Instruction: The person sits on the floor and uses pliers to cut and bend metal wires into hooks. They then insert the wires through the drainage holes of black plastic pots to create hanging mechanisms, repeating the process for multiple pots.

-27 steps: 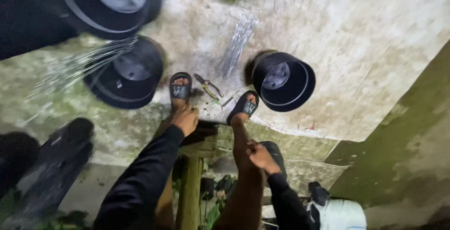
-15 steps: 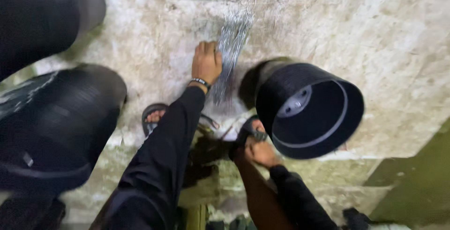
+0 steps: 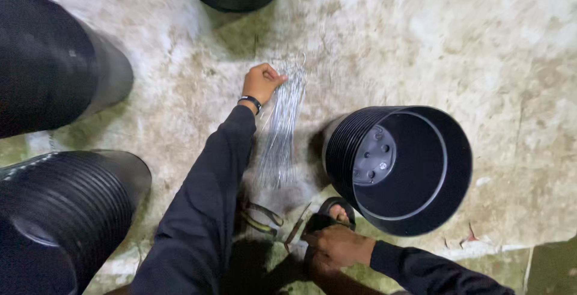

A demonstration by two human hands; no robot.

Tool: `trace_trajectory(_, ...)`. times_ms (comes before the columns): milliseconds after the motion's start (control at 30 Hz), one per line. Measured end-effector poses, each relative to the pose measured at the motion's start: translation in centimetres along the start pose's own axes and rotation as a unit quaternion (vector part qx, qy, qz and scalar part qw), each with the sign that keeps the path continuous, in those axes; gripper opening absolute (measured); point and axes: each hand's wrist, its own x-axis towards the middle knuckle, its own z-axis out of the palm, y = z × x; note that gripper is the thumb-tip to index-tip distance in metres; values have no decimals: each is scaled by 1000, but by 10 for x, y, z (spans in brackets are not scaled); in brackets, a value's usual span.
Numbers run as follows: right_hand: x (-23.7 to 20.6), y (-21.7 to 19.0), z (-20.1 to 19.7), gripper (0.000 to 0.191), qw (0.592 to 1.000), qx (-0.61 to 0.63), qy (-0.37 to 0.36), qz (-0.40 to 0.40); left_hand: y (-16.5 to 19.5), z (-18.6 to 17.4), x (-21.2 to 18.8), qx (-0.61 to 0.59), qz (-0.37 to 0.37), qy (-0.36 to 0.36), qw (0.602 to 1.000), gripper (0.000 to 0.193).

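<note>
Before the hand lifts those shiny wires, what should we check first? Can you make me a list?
1. Left hand on the wire bundle: ok, its fingers are closed at the looped end.
2. Wires all together: ok, they lie in one bunch on the concrete floor.
3. Black pot out of the way: ok, it lies on its side beside the wires, apart from them.
4. Right hand free: cannot tell, it rests low by the sandal.
5. Pliers clear of the wires: ok, they lie just below the bunch.
6. How many wires the fingers have caught: cannot tell.
</note>
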Motion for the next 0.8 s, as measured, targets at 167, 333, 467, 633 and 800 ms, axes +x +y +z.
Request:
trace_trajectory(167,1,-36,-38,31,990,6,112,-84,15,-17,-5,92,-25,-29,995,33)
trace_trajectory(333,13,-48,-65,29,973,-59,174,-138,1,-3,-35,275,-25,-48,960,36)
trace_trajectory(467,11,-56,-59,28,983,-70,140,-98,-9,13,-45,170,-59,36,983,26)
trace_trajectory(633,4,-52,-54,31,986,-49,129,-89,-29,8,-49,-73,-71,0,995,23)
trace_trajectory(800,6,-43,-54,29,992,-22,108,-69,-33,-3,-50,-76,9,72,995,15)
